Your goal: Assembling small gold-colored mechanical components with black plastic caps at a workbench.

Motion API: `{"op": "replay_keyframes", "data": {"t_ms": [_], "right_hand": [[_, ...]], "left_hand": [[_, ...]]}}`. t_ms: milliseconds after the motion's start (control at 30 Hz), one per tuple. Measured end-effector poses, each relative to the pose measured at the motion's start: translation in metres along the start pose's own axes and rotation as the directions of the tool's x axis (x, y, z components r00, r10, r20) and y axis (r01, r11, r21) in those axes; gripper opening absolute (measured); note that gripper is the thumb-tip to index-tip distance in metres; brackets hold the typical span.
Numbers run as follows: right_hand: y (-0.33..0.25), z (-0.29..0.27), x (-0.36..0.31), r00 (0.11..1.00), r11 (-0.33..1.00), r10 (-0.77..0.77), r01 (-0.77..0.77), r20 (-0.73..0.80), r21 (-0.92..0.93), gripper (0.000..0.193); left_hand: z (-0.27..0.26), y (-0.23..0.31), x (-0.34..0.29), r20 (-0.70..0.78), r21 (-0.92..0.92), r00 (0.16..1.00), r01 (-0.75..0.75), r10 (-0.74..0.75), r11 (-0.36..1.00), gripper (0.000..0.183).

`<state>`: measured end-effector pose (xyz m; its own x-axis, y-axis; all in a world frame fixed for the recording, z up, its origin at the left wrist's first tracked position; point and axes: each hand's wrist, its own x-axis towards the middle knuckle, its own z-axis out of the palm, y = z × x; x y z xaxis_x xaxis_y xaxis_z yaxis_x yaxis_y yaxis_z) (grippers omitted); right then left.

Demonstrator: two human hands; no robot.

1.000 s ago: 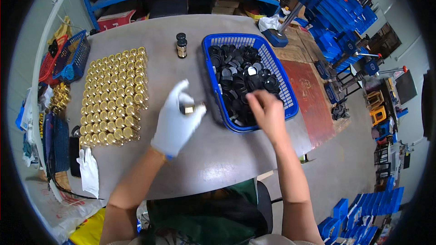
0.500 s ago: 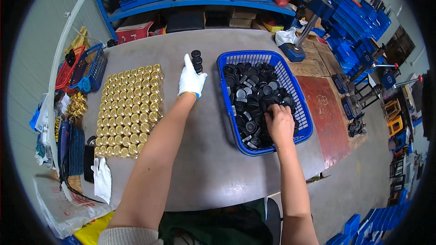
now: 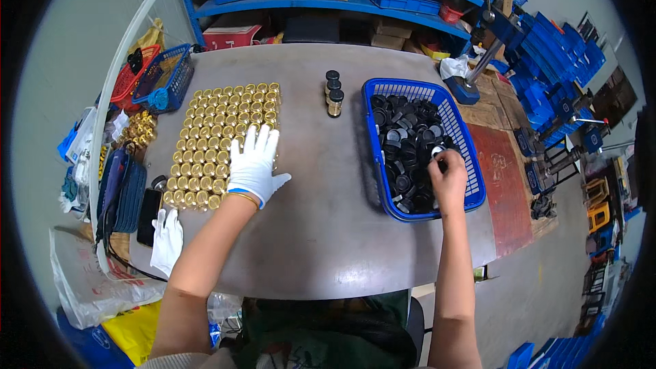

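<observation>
Grip, right hand: bare, thumb and fingers pinching one cap over blue basket of black caps. Left hand: white-gloved, fingers spread, at gold jars in rows. Black-capped jars: three, between rows and basket.

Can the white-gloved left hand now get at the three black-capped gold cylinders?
Probably yes: nothing visible blocks the white-gloved left hand from the three black-capped gold cylinders.
</observation>
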<state>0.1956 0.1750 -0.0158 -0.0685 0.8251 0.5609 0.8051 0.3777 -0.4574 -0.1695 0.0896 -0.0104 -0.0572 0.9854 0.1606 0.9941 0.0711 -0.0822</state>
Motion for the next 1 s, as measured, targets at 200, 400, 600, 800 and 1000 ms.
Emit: {"op": "replay_keyframes", "data": {"t_ms": [200,400,600,800,1000], "right_hand": [[-0.041,-0.022,-0.026,0.939,0.626,0.323,-0.303,0.115,0.718,0.033],[-0.092,-0.052,-0.092,0.785,0.588,0.157,-0.562,0.600,0.582,0.033],[-0.124,-0.063,-0.105,0.728,0.854,-0.056,-0.320,0.683,0.410,0.039],[-0.110,-0.068,-0.120,0.718,0.566,0.010,-0.577,0.696,0.588,0.049],[-0.115,-0.073,-0.118,0.842,0.821,-0.211,-0.124,0.497,0.558,0.043]], "left_hand": [[0.027,-0.012,-0.014,-0.103,0.254,0.934,-0.308,0.342,0.917,0.041],[-0.037,0.053,-0.061,0.071,-0.835,0.996,0.034,0.046,0.549,0.036],[-0.052,0.098,-0.102,0.532,-0.768,0.822,0.570,0.205,-0.291,0.029],[-0.043,0.113,-0.116,0.486,-0.765,0.820,0.566,0.302,-0.306,0.028],[-0.035,0.114,-0.123,0.494,-0.800,0.826,0.554,0.270,-0.230,0.024]]}}
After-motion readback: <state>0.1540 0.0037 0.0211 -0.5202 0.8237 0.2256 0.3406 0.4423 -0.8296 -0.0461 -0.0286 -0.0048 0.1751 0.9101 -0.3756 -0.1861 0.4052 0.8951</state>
